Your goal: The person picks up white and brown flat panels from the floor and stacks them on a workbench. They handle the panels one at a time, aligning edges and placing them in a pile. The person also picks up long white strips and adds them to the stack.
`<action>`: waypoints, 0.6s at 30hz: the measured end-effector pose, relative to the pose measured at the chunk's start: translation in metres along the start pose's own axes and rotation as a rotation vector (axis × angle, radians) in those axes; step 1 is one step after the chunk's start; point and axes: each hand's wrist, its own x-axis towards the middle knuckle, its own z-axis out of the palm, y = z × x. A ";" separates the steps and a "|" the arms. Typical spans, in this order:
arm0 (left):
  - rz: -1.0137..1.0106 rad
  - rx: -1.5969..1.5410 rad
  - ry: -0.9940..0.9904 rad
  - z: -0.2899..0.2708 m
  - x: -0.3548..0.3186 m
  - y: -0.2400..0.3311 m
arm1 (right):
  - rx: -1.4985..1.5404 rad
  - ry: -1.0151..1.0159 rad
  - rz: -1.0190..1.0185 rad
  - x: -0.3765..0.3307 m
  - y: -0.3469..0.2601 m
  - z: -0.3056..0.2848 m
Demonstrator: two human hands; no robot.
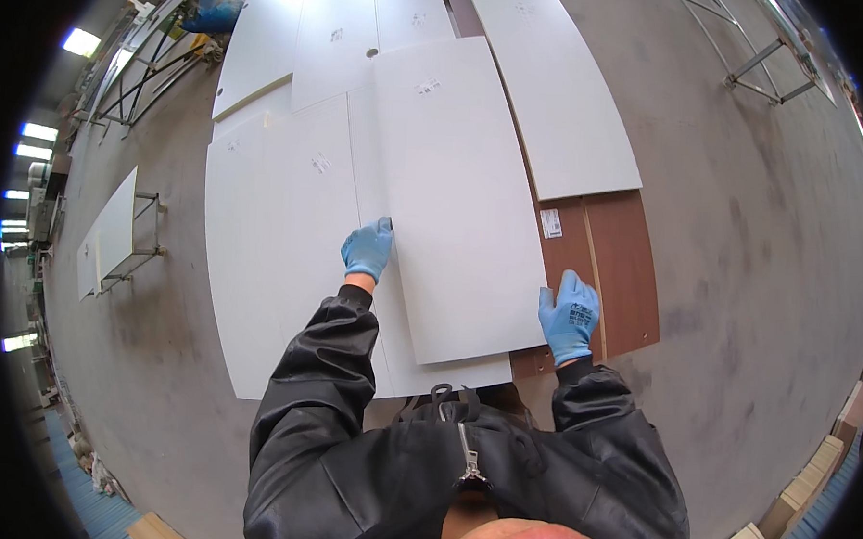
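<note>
Item: large flat white rectangular laminate panel (454, 203), topmost of several laid on the grey concrete floor (741, 235). Long axis runs from about 6 to 12 o'clock, leaning slightly toward 11; near short edge lies just ahead of the person's chest.

Left hand (368, 249), blue work glove: at the panel's left long edge, roughly mid-length, fingers curled over that edge and gripping it.

Right hand (570, 317), blue work glove: at the panel's near right corner, at about 4 o'clock from the panel's middle, fingers closed against the edge; grip looks firm. This hand is nearer the body; the left reaches further forward.

Beneath and around: further white rectangular laminate panels (259, 243) at 9 to 12 o'clock; a brown wood-grain board (615, 249) under the right hand at 3 o'clock; metal-frame trolleys (768, 53) at 1 o'clock.
</note>
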 end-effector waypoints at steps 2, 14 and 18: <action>0.061 -0.072 0.129 0.010 -0.020 -0.004 | 0.010 0.136 -0.320 -0.014 0.001 -0.011; 0.418 -0.567 0.353 -0.093 -0.079 -0.030 | -0.005 -0.077 -0.547 -0.089 0.011 0.090; 0.585 0.046 -0.150 -0.002 -0.174 -0.033 | 0.065 -0.047 -0.487 -0.086 0.008 0.101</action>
